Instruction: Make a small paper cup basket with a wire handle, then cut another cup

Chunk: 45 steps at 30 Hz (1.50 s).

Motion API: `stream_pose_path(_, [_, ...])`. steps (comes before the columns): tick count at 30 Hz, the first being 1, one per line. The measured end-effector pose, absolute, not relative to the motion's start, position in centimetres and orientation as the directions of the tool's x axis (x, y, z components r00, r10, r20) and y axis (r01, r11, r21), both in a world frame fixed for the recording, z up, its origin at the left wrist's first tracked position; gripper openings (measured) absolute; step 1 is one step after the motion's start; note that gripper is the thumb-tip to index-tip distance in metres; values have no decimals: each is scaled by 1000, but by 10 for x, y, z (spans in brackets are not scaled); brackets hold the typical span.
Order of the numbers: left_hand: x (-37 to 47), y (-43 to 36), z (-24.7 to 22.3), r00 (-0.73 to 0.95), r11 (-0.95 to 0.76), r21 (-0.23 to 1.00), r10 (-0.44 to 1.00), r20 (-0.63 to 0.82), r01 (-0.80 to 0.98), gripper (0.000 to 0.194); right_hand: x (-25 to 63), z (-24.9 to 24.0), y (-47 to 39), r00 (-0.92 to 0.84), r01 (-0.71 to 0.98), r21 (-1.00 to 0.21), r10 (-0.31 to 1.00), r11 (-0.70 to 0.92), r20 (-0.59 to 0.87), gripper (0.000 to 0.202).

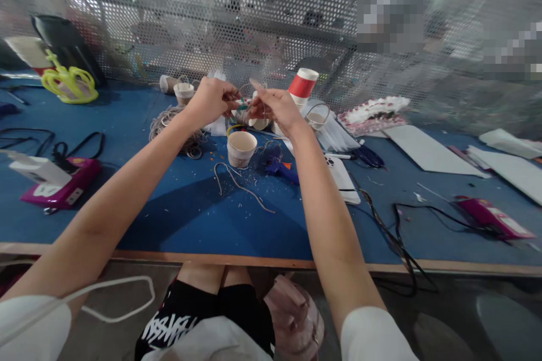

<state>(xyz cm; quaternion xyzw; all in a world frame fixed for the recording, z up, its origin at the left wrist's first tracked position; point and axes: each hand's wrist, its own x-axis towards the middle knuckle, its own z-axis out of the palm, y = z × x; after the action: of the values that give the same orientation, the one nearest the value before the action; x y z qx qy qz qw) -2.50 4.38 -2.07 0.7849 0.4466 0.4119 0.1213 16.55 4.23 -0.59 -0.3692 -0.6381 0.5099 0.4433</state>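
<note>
Both my hands are raised close together above the back middle of the blue table. My left hand (215, 100) has its fingers pinched on a small green piece (242, 105). Close beside it, my right hand (277, 108) has its fingers pressed together at the same spot; what they hold is too small to make out. Below the hands a small white cup (241, 149) stands upright. Cut lengths of cord (240, 185) lie in front of the cup. A blue glue gun (280, 168) lies right of the cup, partly hidden by my right forearm.
A tangle of twine (163, 124) and a small cup (184, 92) are left of my hands. Red and white stacked cups (304, 84) and a small basket (317, 119) stand right. Purple power strips (63, 183) and cables lie at both sides. A mesh panel (271, 17) rises behind.
</note>
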Motion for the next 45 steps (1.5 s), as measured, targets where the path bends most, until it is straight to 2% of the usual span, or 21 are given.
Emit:
stream_pose_path(7, [-12, 25, -7, 354, -625, 271, 689, 633, 732, 18, 160, 2, 34, -382, 78, -968, 904, 238, 191, 38])
stream_pose_path(11, [-7, 23, -9, 304, -564, 244, 704, 642, 789, 18, 160, 0, 36, -402, 58, -976, 900, 211, 171, 37])
stream_pose_path(18, [-7, 29, -21, 184, -514, 334, 719, 670, 790, 21, 154, -1, 36, -423, -68, -995, 900, 79, 100, 37])
stream_pose_path(24, [-5, 32, -29, 117, -585, 407, 658, 744, 701, 15, 157, -1, 41, -529, -124, -990, 848, -73, 4, 38])
stream_pose_path(31, [-4, 32, -28, 110, -645, 463, 646, 756, 608, 12, 162, 4, 40, -565, -117, -989, 825, -90, -8, 37])
stream_pose_path(33, [-4, 32, -25, 139, -635, 492, 685, 716, 595, 7, 163, 5, 40, -541, -102, -992, 841, -70, -4, 38])
stream_pose_path(35, [-3, 32, -23, 172, -611, 573, 752, 637, 546, 7, 165, 6, 42, -515, -90, -995, 857, -44, 9, 39])
stream_pose_path(40, [-2, 35, -24, 230, -531, 786, 847, 479, 316, 23, 171, 5, 48, -490, -87, -996, 871, -35, 12, 42])
stream_pose_path(45, [-7, 38, -26, 300, -512, 844, 839, 453, 159, 29, 175, 5, 48, -525, -128, -990, 851, -65, 12, 43])
